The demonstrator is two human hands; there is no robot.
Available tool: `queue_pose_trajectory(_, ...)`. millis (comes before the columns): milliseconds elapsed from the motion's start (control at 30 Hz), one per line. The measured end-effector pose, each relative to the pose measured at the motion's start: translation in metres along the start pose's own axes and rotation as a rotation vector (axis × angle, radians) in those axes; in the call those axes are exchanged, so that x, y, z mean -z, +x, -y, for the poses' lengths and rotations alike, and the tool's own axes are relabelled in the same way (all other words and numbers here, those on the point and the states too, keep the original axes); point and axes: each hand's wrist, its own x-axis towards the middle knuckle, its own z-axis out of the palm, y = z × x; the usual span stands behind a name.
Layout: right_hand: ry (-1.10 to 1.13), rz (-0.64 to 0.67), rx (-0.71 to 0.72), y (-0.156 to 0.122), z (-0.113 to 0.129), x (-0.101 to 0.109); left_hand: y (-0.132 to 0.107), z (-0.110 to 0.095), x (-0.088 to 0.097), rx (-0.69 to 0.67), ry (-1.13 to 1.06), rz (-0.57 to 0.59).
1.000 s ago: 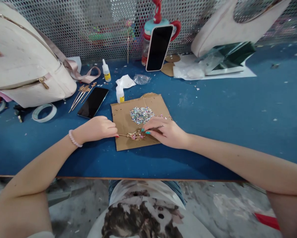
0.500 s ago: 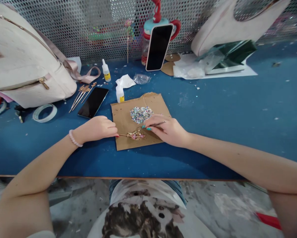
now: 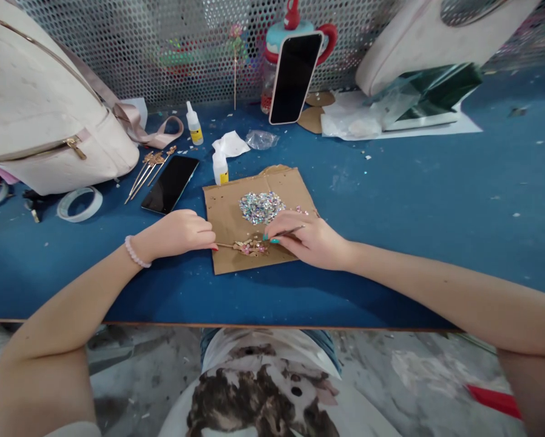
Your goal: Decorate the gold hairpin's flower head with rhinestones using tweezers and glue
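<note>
A brown cardboard sheet [image 3: 229, 218] lies on the blue table in front of me. On it sits a heap of shiny sequins [image 3: 260, 206] and a gold hair stick with a pink ornament [image 3: 249, 247]. My left hand [image 3: 181, 232] is closed, pinching the stick's thin end against the cardboard. My right hand [image 3: 306, 238] is closed on a thin pick tool [image 3: 289, 231], its tip at the ornament just below the sequin heap.
A white backpack [image 3: 40, 121] fills the far left, with a tape roll [image 3: 79, 203], several gold hair sticks [image 3: 147, 170] and a dark phone [image 3: 171, 184] beside it. Two glue bottles [image 3: 220, 169] stand behind the cardboard. A second phone [image 3: 295, 77] leans on a cup; plastic bags lie right.
My right hand lifted toward the sequin heap, then came back down to the ornament. The left hand stayed put. The view shifted slightly.
</note>
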Motion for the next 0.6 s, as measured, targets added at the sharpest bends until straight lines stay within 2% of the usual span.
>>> queue_pose_trajectory(367,-0.042,-0.001,0.089,0.0022,0.0015,0.0013,0.0026,0.0012,0.0014,-0.015,-0.055,-0.002)
queue_pose_trajectory(600,-0.119,-0.032,0.238,-0.0024,0.0003,-0.0028,0.0024,0.0014,0.0018,-0.022,-0.113,0.022)
